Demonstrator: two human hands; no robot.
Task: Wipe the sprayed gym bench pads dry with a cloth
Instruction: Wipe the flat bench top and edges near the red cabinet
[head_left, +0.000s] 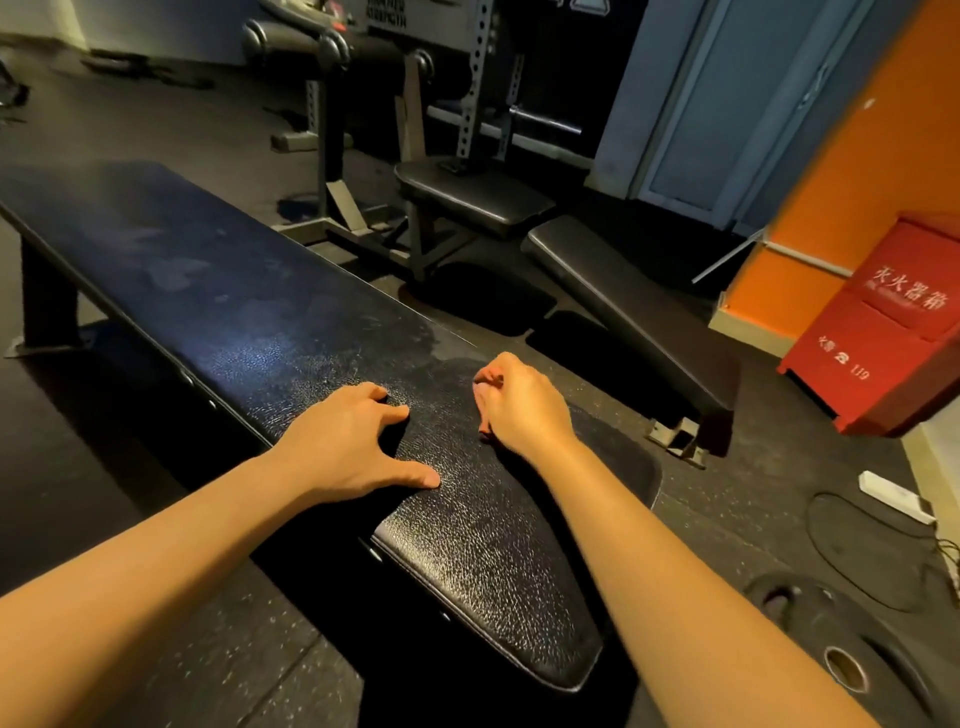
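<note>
A long black flat bench pad (218, 291) runs from the far left toward me, with dull damp smears on its far half and a pebbled shine on the near half (483, 571). My left hand (348, 441) rests on the pad with fingers and thumb spread, fingertips pressing the surface. My right hand (519, 400) sits on the pad's right edge with its fingers curled in. No cloth shows in either hand or on the bench.
A second bench with a seat pad (472, 195) and a lowered back pad (628, 312) stands to the right. Behind it is a rack frame (478, 78). A red fire-extinguisher box (883, 322), a white power strip (896, 496) and a weight plate (841, 665) lie right.
</note>
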